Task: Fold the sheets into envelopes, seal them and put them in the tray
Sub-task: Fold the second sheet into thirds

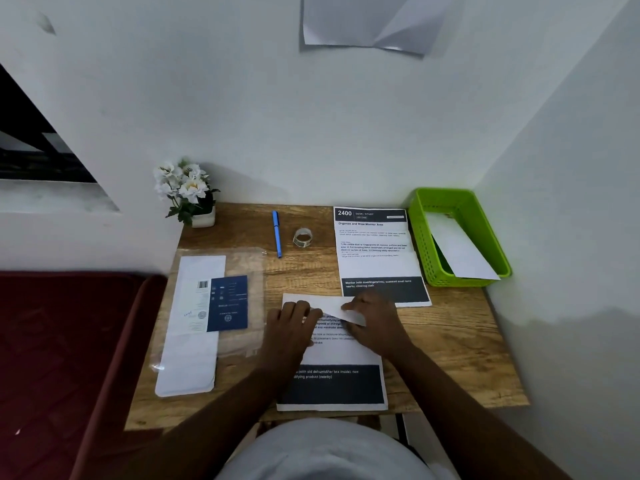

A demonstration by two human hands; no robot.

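A printed sheet with a dark band at its near end lies on the wooden desk in front of me. Its far edge is folded over toward me. My left hand presses flat on the fold's left part. My right hand pinches the folded-over flap at its right end. A second printed sheet lies flat farther back. The green tray stands at the back right corner with a folded white envelope leaning in it. A roll of clear tape sits behind the sheet.
A blue pen lies left of the tape. A clear plastic sleeve with white paper and a blue card covers the desk's left part. A small pot of white flowers stands at the back left. Walls close off the back and right.
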